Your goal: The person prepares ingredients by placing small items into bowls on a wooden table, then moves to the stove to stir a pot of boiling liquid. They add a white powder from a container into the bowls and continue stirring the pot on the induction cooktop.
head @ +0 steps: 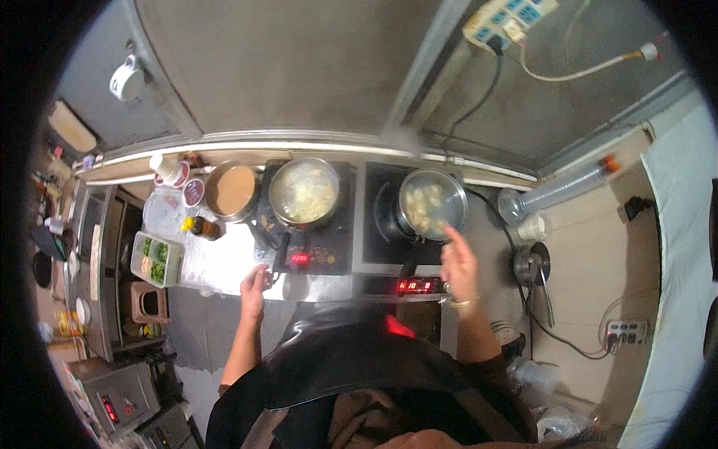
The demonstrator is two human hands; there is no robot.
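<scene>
My left hand is at the front edge of the metal counter, close to the handle end of a pan; whether it grips anything is unclear. A pot of pale food pieces in liquid stands on the left induction cooktop. My right hand is raised with a finger pointing towards the near rim of the right pot, which holds similar pieces in liquid. That pot stands on the right cooktop. What the right hand's fingers may hold is too blurred to tell.
A pot of brown liquid, a yellow-capped bottle and a divided container of chopped greens stand left. A small saucepan, stacked cups and a clear cylinder are right. Black cables run past the right cooktop.
</scene>
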